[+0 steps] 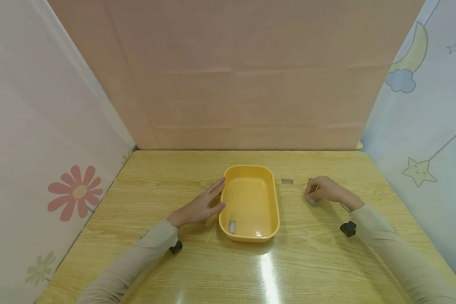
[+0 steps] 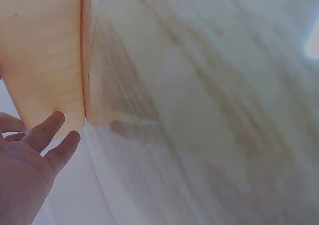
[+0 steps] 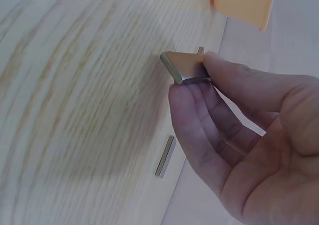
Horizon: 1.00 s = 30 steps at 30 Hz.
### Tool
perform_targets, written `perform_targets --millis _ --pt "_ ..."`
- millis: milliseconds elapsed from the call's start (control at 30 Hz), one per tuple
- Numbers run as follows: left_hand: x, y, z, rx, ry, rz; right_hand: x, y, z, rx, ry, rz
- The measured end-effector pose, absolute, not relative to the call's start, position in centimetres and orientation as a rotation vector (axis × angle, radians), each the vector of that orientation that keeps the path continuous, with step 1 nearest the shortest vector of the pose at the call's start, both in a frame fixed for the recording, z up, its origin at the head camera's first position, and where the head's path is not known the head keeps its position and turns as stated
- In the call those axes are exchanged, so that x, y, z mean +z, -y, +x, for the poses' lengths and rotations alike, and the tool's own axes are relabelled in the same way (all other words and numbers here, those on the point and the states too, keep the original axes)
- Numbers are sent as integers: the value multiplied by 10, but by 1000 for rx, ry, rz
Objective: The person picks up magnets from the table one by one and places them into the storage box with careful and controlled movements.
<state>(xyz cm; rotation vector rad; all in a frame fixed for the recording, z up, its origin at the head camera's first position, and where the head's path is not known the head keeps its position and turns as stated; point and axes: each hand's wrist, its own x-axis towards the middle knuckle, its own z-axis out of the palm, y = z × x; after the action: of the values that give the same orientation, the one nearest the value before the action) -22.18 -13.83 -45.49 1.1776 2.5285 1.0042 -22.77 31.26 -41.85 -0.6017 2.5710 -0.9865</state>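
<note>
To the right of the yellow tray (image 1: 250,198), the right hand (image 1: 327,190) is holding a metal bar (image 3: 188,66), its thumb and fingertips pinching it in a narrow grip. Any next move is probably turning on this: the tray is lying to the left of that grip, well apart, its long axis running away from the person. The held bar is tilting, seemingly clear of the tabletop (image 1: 308,253); which way its own long axis is pointing, I cannot tell. Between tray and right hand, toward the far side, a loose bar (image 1: 287,181) is lying with its length running side to side. Another bar (image 1: 232,227) is resting inside the tray, at the near left corner, and a further bar (image 3: 165,156) is lying on the side of the right hand away from the tray. The right arm is reaching in from the lower right, fingers pointing leftward and down; the left hand (image 1: 201,207) is touching the tray's left rim, its grip wide, fingers extending and holding nothing
</note>
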Motion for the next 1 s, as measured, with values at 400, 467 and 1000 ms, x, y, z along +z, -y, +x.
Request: perform_targets --millis 400,467,1000 --pt "-455 138 -222 991 -2538 1177 -414 -313 -227 -1115 -2460 -549" --pt "-455 138 -223 988 -2540 1172 -414 -313 -227 -1144 -2438 -547" --pt "-457 137 -223 991 -2548 1149 -407 -308 -224 -1236 -2340 -536"
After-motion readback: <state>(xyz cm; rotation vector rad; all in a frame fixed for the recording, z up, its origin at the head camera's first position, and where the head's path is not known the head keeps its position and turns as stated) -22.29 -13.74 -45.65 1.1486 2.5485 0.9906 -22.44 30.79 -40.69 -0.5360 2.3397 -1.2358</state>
